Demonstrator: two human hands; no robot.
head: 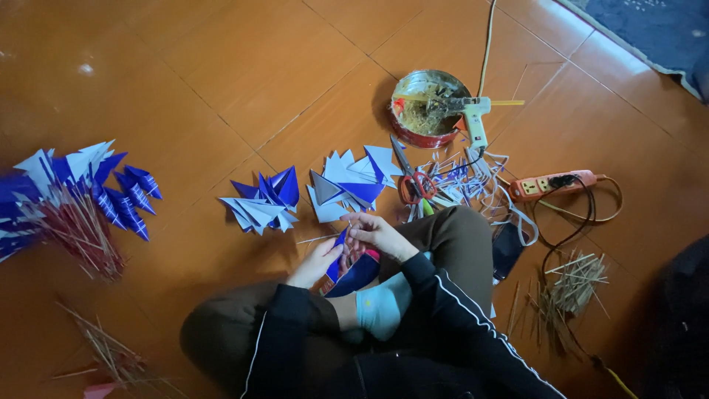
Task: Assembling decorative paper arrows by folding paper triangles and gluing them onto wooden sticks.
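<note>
While red-handled scissors (416, 185) lie near, both the left hand (319, 260) and right hand (378, 234) pinch a blue-and-white folded paper (341, 255).

- The setting is appearing to be a home floor being used as a craft area; the person is sitting cross-legged directly on glossy orange-brown floor tiles (244, 66).
- A dark blue rug (650, 29) is lying along the upper right edge, suggesting a living space.
- A hot glue gun (473, 118) is resting across a round red tin (427, 107), with scissors (413, 181) lying nearby.
- An orange power strip (554, 185) is sitting on the tiles with a plug in it.
- Folded blue-and-white paper pieces (266, 199) and thin sticks (569, 284) are lying in loose piles, not on any bench or table.
</note>
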